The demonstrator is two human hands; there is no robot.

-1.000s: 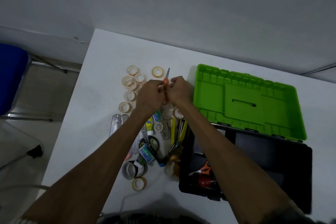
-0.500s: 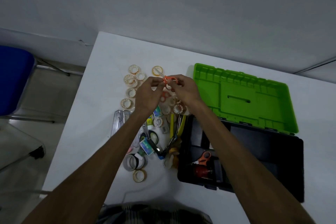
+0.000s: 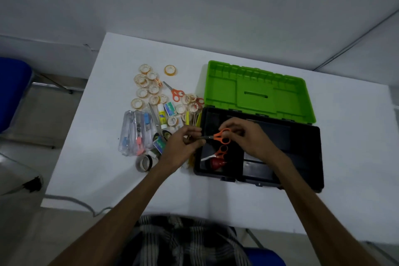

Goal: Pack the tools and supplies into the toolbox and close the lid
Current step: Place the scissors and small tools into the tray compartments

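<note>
Nearest me, my two forearms reach over the white worktop (image 3: 86, 147). My left hand (image 3: 183, 147) pinches the blade tip of a pair of orange scissors (image 3: 219, 136), and my right hand (image 3: 248, 138) grips its handle loops, holding it over the left end of the black toolbox (image 3: 302, 157). Below it, inside the box, lie a second pair of scissors (image 3: 217, 153) and a red object (image 3: 217, 163). Left of the box sit clear cases (image 3: 135, 131), a glue stick (image 3: 162, 115) and tape rolls (image 3: 151, 86), with a third pair of scissors (image 3: 174, 92) among them. Beyond, the green lid (image 3: 257, 90) lies open flat.
</note>
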